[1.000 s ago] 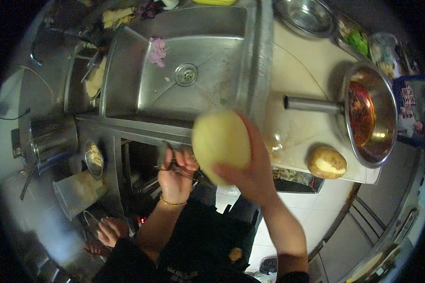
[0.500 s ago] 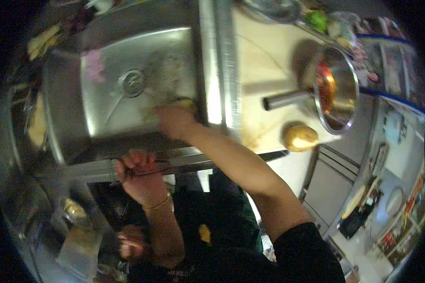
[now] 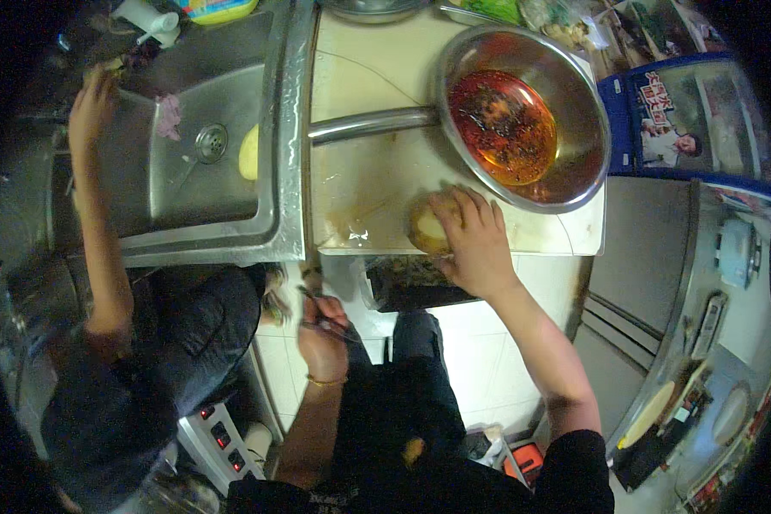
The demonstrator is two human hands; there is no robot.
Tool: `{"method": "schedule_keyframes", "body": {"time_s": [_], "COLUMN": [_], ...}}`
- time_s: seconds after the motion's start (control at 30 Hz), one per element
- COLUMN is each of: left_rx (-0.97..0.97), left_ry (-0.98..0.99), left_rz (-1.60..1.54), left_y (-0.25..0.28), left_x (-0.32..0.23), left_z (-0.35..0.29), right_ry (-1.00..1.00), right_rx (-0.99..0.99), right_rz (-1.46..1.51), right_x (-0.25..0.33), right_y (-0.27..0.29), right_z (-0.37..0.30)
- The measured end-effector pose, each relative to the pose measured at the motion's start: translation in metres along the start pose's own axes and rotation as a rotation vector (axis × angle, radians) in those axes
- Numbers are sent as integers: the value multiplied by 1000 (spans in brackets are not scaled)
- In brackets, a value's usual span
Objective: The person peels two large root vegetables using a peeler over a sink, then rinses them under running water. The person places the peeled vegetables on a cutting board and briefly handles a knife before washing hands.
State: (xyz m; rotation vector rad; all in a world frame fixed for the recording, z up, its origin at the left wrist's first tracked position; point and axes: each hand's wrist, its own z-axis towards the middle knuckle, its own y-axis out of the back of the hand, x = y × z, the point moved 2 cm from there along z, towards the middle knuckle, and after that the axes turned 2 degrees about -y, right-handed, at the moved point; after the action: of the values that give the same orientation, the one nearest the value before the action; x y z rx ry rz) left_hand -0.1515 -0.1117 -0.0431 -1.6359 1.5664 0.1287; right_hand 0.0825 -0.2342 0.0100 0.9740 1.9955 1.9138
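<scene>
My right hand (image 3: 478, 240) has its fingers curled over a brown potato (image 3: 425, 227) with a pale patch, at the front edge of the white counter (image 3: 360, 188). My left hand (image 3: 324, 338) is closed round a thin, dark tool (image 3: 319, 310), perhaps a peeler, below the counter edge; its working end is not clear. A peeled yellow potato (image 3: 248, 154) lies against the right wall of the steel sink (image 3: 223, 94). Behind my right hand a steel pan (image 3: 587, 163) with red, oily liquid stands on the counter, its handle (image 3: 373, 124) pointing left.
At the left, a co-worker's arm (image 3: 98, 223) reaches across the sink's left side. A pink cloth (image 3: 169, 116) lies near the drain (image 3: 212, 142). Green vegetables (image 3: 493, 10) sit at the back. A power strip (image 3: 218, 437) is low at the left.
My right hand has left the sink for the potato on the counter; the peeled potato now lies in the sink. My view has shifted right, and the co-worker's arm now reaches over the sink.
</scene>
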Motion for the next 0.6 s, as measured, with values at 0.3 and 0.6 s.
{"method": "schedule_keyframes", "body": {"time_s": [0.3, 0.6], "left_rx": [256, 1020], "left_ry": [-350, -743], "left_rz": [1113, 1767], "left_y": [-39, -84], "left_x": [25, 65], "left_z": [-65, -56], "right_ry": [-461, -883], "right_rx": [390, 483], "right_rz": [1540, 2826], "right_x": [-31, 6], "right_y": [-63, -123], "right_z": [-78, -216]}}
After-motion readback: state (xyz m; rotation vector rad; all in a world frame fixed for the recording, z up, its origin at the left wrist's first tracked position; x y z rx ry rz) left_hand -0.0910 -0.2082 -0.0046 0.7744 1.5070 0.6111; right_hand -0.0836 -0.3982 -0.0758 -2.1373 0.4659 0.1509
